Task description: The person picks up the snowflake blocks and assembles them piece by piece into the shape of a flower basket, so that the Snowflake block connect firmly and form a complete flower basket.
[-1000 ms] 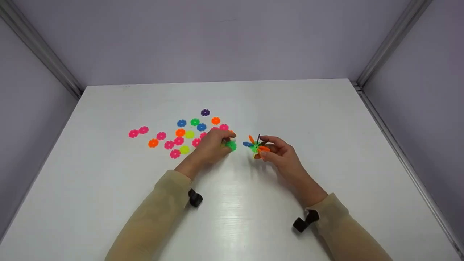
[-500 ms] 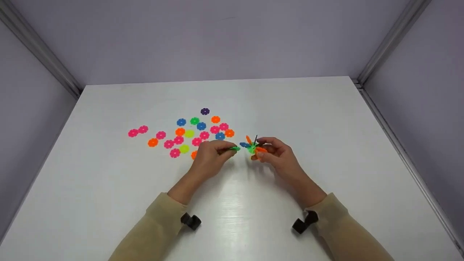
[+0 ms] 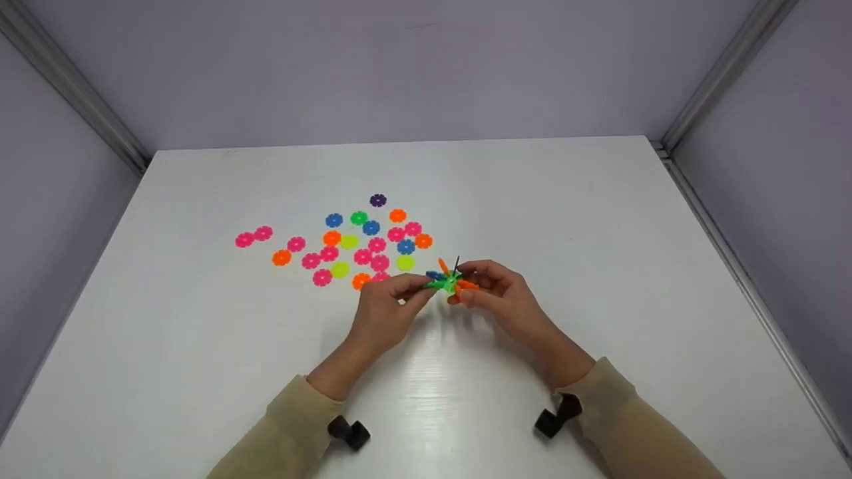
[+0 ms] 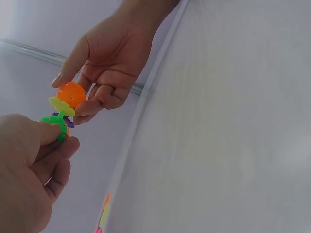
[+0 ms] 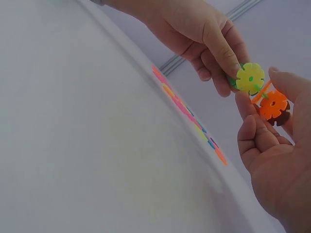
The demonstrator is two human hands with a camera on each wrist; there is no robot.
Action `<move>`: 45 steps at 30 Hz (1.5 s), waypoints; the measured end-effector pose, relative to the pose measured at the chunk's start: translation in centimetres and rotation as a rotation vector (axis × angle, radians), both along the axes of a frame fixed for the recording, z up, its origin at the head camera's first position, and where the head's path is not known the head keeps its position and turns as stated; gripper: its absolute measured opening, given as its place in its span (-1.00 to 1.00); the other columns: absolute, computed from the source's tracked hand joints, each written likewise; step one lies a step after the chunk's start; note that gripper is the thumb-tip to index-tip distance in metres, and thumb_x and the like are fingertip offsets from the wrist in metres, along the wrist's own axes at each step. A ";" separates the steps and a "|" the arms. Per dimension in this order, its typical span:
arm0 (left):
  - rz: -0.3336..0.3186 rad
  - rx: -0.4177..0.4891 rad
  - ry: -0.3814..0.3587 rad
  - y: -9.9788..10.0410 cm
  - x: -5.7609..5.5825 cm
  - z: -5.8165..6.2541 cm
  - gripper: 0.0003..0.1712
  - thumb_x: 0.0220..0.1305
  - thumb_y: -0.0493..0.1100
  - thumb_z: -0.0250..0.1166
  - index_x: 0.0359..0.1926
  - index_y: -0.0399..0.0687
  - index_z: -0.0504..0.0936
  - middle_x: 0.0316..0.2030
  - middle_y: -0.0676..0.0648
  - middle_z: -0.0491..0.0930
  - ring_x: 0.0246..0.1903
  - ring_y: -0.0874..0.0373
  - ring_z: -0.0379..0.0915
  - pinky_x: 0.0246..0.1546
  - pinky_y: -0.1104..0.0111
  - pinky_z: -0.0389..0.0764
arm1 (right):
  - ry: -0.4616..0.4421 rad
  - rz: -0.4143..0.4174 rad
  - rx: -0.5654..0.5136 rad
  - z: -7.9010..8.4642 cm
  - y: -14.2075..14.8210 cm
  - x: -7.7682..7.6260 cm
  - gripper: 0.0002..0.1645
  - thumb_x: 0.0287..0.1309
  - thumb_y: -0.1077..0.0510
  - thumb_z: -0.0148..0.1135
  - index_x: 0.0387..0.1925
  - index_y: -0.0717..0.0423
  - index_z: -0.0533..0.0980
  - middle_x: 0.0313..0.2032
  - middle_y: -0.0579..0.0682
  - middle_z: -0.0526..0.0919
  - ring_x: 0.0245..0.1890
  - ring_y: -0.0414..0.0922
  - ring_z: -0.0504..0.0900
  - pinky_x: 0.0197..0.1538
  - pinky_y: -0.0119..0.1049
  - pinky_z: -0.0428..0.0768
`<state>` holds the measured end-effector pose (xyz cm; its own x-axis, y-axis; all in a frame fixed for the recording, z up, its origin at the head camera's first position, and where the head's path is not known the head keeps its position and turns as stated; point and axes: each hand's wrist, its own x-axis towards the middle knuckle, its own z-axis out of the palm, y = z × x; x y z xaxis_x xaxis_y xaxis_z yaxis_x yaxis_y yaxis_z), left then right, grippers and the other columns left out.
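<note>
My right hand (image 3: 502,296) holds a cluster of interlocked snowflake discs (image 3: 450,283) above the table. An orange disc (image 5: 273,104) sits between its thumb and fingers, with a yellow disc (image 5: 250,77) standing out from the cluster. Between thumb and forefinger, my left hand (image 3: 389,306) pinches a green disc (image 4: 59,127). That green disc meets the cluster's left side; whether its slot is engaged, I cannot tell. Blue, purple and orange discs also stick out of the cluster, partly hidden by the fingers.
Loose snowflake discs lie flat left of and beyond the hands, among them a purple one (image 3: 378,200), a yellow one (image 3: 405,263) and several pink ones, such as this pink disc (image 3: 245,239). Walls border the white table (image 3: 566,199).
My left hand has come away from the loose discs with the green disc and met the cluster. My right hand has shifted slightly left and nearer the body, still holding the cluster.
</note>
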<state>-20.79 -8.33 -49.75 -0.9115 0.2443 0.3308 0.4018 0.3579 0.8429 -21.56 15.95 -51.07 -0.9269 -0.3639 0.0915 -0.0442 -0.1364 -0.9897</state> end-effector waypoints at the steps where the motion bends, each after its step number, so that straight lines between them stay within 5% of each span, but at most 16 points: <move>1: 0.002 0.002 0.004 0.0 0.0 -0.1 -0.77 0.34 -0.25 0.51 0.01 -0.08 0.85 -0.12 0.07 0.83 -0.17 0.30 0.75 -0.13 0.35 0.75 | 0.004 0.001 0.011 0.0 0.1 0.0 -0.54 0.43 0.25 0.35 0.27 0.30 0.54 0.03 0.21 0.66 -0.12 0.00 0.73 0.02 -0.23 0.74; 4: -0.005 0.017 0.017 -0.1 0.0 -0.2 -0.79 0.35 -0.23 0.50 -0.01 -0.08 0.86 -0.13 0.07 0.83 -0.17 0.30 0.76 -0.15 0.34 0.75 | 0.023 0.002 0.039 0.0 0.3 -0.1 -0.58 0.43 0.27 0.34 0.24 0.32 0.58 -0.01 0.18 0.70 -0.17 -0.06 0.67 -0.07 -0.34 0.71; 19: -0.044 0.035 0.023 -0.1 0.4 -0.2 -0.81 0.38 -0.20 0.48 -0.03 -0.08 0.87 -0.15 0.06 0.84 -0.13 0.26 0.77 -0.11 0.36 0.74 | 0.074 -0.029 0.091 0.1 0.4 0.0 -0.61 0.30 0.38 0.41 0.15 0.39 0.65 -0.01 0.15 0.78 -0.08 -0.04 0.79 0.06 -0.21 0.74; 25: -0.045 0.026 0.050 0.1 0.3 -0.3 -0.80 0.38 -0.18 0.49 -0.02 -0.08 0.87 -0.15 0.06 0.84 -0.16 0.27 0.77 -0.16 0.37 0.75 | 0.059 -0.009 0.087 0.1 0.2 0.0 -0.62 0.40 0.32 0.35 0.18 0.38 0.57 0.01 0.18 0.73 -0.07 -0.05 0.74 0.02 -0.30 0.73; 34: -0.061 0.004 0.055 0.4 0.2 -0.6 -0.76 0.34 -0.22 0.52 0.00 -0.14 0.85 -0.12 0.02 0.84 -0.21 0.29 0.75 -0.13 0.37 0.74 | -0.031 0.026 0.054 0.3 -0.1 0.2 -0.33 0.39 0.23 0.40 0.42 0.24 0.36 0.13 0.27 0.63 0.05 0.08 0.70 0.17 -0.14 0.69; 40: -0.104 -0.032 0.058 0.0 -0.1 -0.6 -0.69 0.36 -0.15 0.52 0.07 -0.13 0.83 -0.06 0.03 0.82 -0.12 0.24 0.75 -0.15 0.31 0.76 | -0.024 -0.053 0.079 0.4 0.3 -0.1 -0.44 0.41 0.30 0.28 0.38 0.19 0.44 0.17 0.22 0.60 0.03 0.07 0.67 0.10 -0.23 0.71; 45: -0.001 -0.045 0.045 -1.6 -1.5 -0.2 -0.70 0.34 -0.20 0.52 0.07 -0.12 0.82 -0.05 0.00 0.82 -0.07 0.14 0.74 -0.14 0.25 0.77 | -0.100 -0.149 0.011 0.3 0.9 -0.6 -0.41 0.34 0.34 0.18 0.38 0.16 0.45 0.18 0.19 0.51 -0.07 0.04 0.62 -0.03 -0.32 0.68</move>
<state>-22.30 -9.93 -49.93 -0.8957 0.2612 0.3598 0.4392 0.3945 0.8071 -22.20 16.80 -50.76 -0.9750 -0.2221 -0.0071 0.0356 -0.1244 -0.9916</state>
